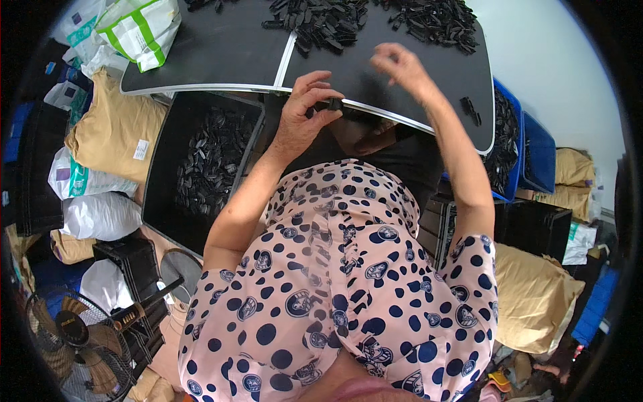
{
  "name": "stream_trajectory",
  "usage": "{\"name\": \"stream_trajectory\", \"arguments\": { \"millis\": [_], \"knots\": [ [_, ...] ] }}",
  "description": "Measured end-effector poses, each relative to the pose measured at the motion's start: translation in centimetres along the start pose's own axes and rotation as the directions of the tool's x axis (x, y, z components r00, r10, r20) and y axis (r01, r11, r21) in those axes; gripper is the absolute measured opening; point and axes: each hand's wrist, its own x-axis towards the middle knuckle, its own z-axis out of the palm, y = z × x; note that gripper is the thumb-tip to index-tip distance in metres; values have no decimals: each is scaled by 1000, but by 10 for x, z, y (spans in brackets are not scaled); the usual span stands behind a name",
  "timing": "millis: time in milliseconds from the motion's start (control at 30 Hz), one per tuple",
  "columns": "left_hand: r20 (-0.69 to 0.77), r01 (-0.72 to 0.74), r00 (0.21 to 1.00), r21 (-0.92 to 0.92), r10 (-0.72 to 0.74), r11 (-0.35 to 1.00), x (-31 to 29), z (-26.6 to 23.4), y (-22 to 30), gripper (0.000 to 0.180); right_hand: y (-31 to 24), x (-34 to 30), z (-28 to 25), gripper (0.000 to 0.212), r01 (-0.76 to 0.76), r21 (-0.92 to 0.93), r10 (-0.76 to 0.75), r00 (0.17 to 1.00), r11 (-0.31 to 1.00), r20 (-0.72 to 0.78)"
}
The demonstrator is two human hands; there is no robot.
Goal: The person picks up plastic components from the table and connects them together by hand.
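Note:
My left hand (301, 117) is just off the near edge of the black table (221, 50). Its thumb and fingers pinch a small black plastic piece (335, 104). Over the tabletop, my right hand (404, 70) is raised with its fingers bent and drawn together; whether anything sits between them I cannot make out. Beyond the hands lie a heap of long black plastic pieces (321, 25) and a second heap of black pieces (439, 23). A couple of loose black pieces (471, 111) rest near the table's right end.
A black bin (157, 191) partly filled with black pieces stands at my left. Blue crates (539, 157) are beyond the table's right end. A green-and-white bag (144, 40) sits on the table's left. Brown sacks (120, 127) and a fan (74, 331) crowd the left side.

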Motion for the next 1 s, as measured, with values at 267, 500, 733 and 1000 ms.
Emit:
{"name": "stream_trajectory", "arguments": {
  "millis": [267, 500, 733, 1000],
  "knots": [
    [-108, 93, 993, 473, -47, 876, -8, -45, -6, 30, 126, 87, -97, 46, -221, -775, -54, 949, 592, -312],
    [-178, 201, 968, 972, -176, 123, -67, -170, -42, 41, 130, 103, -103, 27, -92, -855, -118, 977, 510, -175],
    [190, -185, 981, 886, 32, 424, 46, -73, -46, 36, 106, 101, -88, 25, 95, -898, -197, 980, 431, 9],
    [389, -358, 921, 867, -20, 346, 109, -59, -104, 27, 57, 44, -59, 30, -104, 200, 128, 986, 974, -108]
  ]
}}
